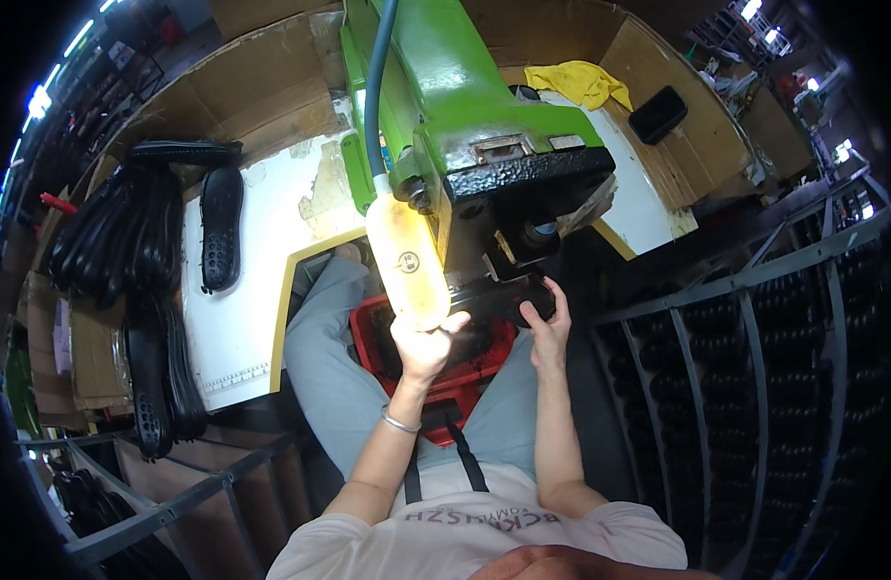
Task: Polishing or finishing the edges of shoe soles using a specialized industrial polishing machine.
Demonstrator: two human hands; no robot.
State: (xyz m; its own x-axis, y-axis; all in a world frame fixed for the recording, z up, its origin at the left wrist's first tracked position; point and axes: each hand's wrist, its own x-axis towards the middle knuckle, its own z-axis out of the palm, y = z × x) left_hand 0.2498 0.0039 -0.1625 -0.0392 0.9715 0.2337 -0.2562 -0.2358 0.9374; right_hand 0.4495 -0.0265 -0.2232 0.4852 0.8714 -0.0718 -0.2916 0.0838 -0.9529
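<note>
A black shoe sole point(496, 299) is held level between my hands, under the black head of a green machine point(484, 92). My right hand point(550, 331) grips its right end, thumb on the near side and fingers around the far side. My left hand point(424, 350) is closed at the left end, its thumb against the sole. The fingers of that hand are partly hidden by a bright yellow-white lamp point(407, 261) hanging from a grey cable. The machine head covers part of the sole's far edge.
Below my hands, a red crate point(370, 338) stands between my knees. Black soles point(117, 232) are piled on the left, and a single sole point(220, 230) lies on the white tabletop point(243, 329). A rack point(706, 387) of soles stands right. A yellow cloth point(581, 84) lies behind.
</note>
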